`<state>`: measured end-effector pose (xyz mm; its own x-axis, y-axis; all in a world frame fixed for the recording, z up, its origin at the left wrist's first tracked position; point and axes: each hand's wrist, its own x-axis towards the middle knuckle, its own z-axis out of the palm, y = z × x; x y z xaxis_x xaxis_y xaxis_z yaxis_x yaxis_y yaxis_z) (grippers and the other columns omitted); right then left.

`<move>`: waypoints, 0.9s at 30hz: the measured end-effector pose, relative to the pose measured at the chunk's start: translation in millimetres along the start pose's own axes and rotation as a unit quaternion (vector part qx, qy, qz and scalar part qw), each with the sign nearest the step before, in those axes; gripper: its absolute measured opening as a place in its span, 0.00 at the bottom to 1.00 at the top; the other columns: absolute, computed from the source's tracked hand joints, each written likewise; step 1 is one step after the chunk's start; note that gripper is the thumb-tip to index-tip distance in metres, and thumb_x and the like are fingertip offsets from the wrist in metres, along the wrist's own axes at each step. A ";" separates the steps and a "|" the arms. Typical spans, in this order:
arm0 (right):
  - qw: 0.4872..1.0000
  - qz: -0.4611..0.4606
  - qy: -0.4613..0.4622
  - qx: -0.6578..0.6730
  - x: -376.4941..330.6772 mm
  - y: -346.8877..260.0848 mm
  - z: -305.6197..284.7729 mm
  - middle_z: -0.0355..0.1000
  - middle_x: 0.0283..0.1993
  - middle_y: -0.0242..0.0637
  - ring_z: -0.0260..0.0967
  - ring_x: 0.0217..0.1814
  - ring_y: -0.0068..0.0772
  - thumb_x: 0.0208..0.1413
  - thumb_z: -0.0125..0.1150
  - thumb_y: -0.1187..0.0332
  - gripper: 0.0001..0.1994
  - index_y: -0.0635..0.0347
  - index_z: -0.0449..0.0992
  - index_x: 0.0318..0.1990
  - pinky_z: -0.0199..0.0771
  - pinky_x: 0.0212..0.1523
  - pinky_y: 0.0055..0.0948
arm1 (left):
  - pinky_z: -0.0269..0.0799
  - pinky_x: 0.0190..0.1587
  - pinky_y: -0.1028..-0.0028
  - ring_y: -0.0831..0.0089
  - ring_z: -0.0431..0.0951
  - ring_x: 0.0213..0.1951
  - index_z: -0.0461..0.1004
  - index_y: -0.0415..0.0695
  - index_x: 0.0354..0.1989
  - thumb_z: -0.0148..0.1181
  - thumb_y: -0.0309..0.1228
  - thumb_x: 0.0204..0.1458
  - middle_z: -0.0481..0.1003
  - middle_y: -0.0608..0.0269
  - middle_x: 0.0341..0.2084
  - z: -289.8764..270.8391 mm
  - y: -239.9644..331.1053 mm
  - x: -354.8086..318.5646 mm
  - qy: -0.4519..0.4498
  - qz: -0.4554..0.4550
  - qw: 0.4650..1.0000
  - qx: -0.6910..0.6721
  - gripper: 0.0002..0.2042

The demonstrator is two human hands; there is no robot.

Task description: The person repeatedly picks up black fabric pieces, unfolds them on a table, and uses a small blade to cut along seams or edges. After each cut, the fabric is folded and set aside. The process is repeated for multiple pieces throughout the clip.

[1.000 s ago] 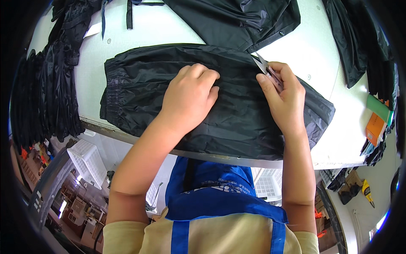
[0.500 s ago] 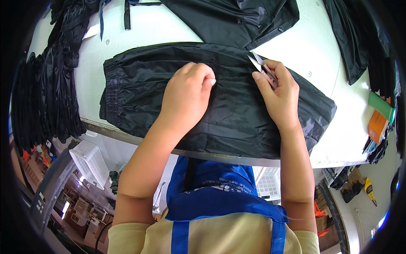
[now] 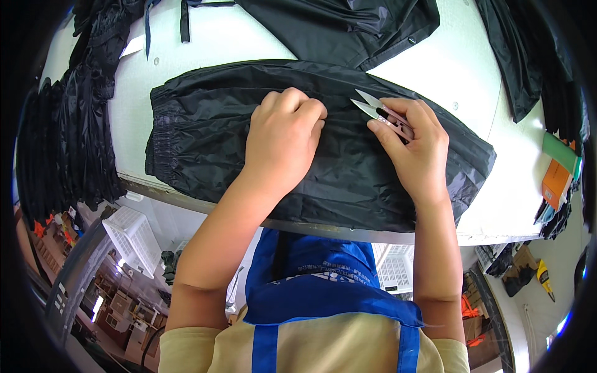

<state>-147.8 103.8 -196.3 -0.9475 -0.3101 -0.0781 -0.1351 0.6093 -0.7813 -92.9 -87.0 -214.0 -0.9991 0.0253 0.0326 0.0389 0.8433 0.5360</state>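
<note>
A shiny black garment (image 3: 217, 133) lies flat on the table in front of me, its gathered elastic end at the left. Over its middle is my left hand (image 3: 283, 140), fingers curled in and thumb pressed to them; whatever is between the fingertips is hidden. My right hand (image 3: 420, 146) grips a pair of thread snips (image 3: 379, 112). The two pointed blades are spread apart and aim left, toward my left hand, just above the fabric.
Another black garment (image 3: 354, 28) lies beyond. Black garments hang in a stack (image 3: 68, 143) over the table's left side; more black fabric (image 3: 513, 56) is at the right. An orange packet (image 3: 555, 183) sits at the right edge. A white crate (image 3: 132, 239) stands below left.
The snips have swung to point more to the left and their blades now show wider apart. My right hand has shifted slightly right; my left hand has moved a little right.
</note>
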 end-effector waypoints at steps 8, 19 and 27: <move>0.996 -0.055 -0.063 0.024 2.5 -6.0 9.4 0.72 0.32 0.40 0.72 0.32 0.40 0.41 0.71 0.73 0.13 0.65 0.79 0.37 0.72 0.32 0.32 | 0.67 0.34 0.81 0.83 0.69 0.28 0.72 0.38 0.31 0.59 0.21 0.53 0.70 0.68 0.28 -12.1 -13.3 2.4 -0.019 -0.170 0.949 -0.265 0.02; 0.992 -0.095 -0.077 -0.003 11.9 -7.2 24.8 0.73 0.31 0.41 0.72 0.36 0.44 0.42 0.69 0.71 0.10 0.65 0.79 0.33 0.71 0.37 0.37 | 0.64 0.35 0.83 0.85 0.67 0.29 0.73 0.39 0.31 0.59 0.22 0.54 0.69 0.71 0.28 -16.0 -13.4 3.0 -0.046 -0.182 0.936 -0.299 0.02; 0.997 0.023 0.056 -0.041 23.1 -3.0 -10.5 0.71 0.40 0.45 0.74 0.37 0.35 0.42 0.73 0.68 0.22 0.65 0.76 0.46 0.75 0.41 0.31 | 0.65 0.55 0.69 0.66 0.73 0.49 0.73 0.40 0.52 0.65 0.33 0.50 0.73 0.55 0.47 -67.6 -50.2 18.0 0.111 -0.037 0.993 0.007 0.20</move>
<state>-172.3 102.5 -189.3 -0.9791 -0.1996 -0.0386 -0.1102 0.6806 -0.7244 -111.9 -165.2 -183.2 -0.9717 -0.1535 0.1795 -0.0355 0.8465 0.5313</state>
